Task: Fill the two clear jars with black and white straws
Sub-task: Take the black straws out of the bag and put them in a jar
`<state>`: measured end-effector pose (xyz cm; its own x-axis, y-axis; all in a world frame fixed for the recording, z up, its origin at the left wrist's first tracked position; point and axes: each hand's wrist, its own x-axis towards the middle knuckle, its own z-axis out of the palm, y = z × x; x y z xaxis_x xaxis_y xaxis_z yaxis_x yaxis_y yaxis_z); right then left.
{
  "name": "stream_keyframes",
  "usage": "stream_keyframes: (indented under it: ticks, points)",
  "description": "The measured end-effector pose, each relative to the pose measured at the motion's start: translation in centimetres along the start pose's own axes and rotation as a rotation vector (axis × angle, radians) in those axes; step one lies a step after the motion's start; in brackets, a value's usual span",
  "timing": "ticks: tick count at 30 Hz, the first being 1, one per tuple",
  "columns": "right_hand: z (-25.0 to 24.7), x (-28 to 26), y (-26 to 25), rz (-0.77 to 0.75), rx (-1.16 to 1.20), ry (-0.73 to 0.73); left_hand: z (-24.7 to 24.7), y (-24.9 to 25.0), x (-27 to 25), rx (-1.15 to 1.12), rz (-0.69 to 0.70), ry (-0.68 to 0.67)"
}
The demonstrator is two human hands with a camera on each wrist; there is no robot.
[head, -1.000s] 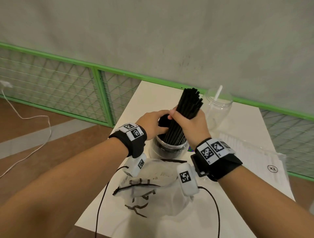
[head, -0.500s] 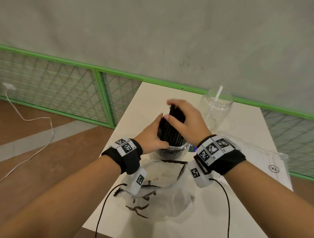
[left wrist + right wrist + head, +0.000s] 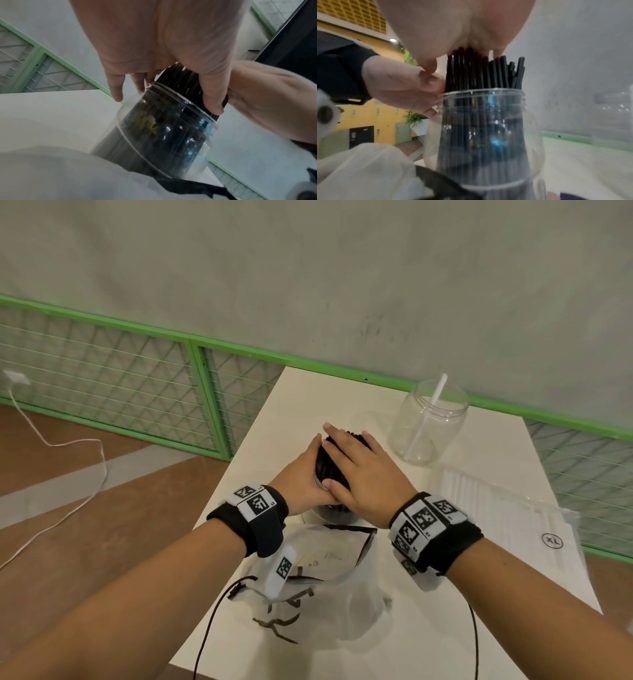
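Note:
The near clear jar (image 3: 334,513) stands on the white table (image 3: 308,398), packed with black straws (image 3: 329,467) that stick out above its rim (image 3: 481,92). My right hand (image 3: 363,470) lies flat on the straw tops, fingers straight, and presses on them. My left hand (image 3: 298,474) wraps the bundle (image 3: 180,81) just above the rim, with fingers on one side and thumb on the other. Further back on the right, the second clear jar (image 3: 448,433) holds one white straw (image 3: 435,402).
A clear bag of white straws (image 3: 496,508) with an XL label lies at the right. A crumpled plastic bag (image 3: 318,587) with black print lies in front of the near jar. A green mesh railing (image 3: 205,392) runs behind the table. The table's left edge is beside my left wrist.
The black straw bundle has sunk deeper into the near jar. My right hand has let go of its side and moved on top, now flat. The left hand stays round the bundle.

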<state>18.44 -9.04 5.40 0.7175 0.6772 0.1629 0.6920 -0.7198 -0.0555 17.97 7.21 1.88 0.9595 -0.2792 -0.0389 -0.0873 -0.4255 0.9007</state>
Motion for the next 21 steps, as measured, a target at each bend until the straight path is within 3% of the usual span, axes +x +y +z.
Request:
stream_keyframes:
  ticks: [3, 6, 8, 12, 14, 18, 21]
  points:
    - [-0.7, 0.0, 0.2, -0.032, 0.184, 0.012, 0.0, 0.0, 0.2, 0.013, 0.007, 0.021]
    - [-0.8, 0.2, 0.4, 0.032, 0.416, 0.236, 0.0, 0.1, 0.3, 0.015, 0.021, 0.054]
    - [-0.7, 0.5, 0.5, 0.147, 0.496, 0.338, 0.0, 0.1, 0.2, 0.030, 0.019, 0.055]
    - [-1.0, 1.1, 0.6, 0.429, 0.831, 0.408, -0.1, 0.2, 0.1, 0.048, 0.027, 0.074]
    - [-1.1, 0.8, 0.3, 0.377, 0.764, 0.416, -0.3, 0.3, 0.0, 0.062, 0.032, 0.072]
    - [0.1, -0.3, -0.1, 0.117, 0.447, 0.364, -0.4, 0.3, 0.0, 0.064, 0.021, 0.057]
    - [0.3, -0.5, 0.2, 0.067, 0.436, 0.436, -0.5, 0.2, 0.0, 0.056, 0.025, 0.053]
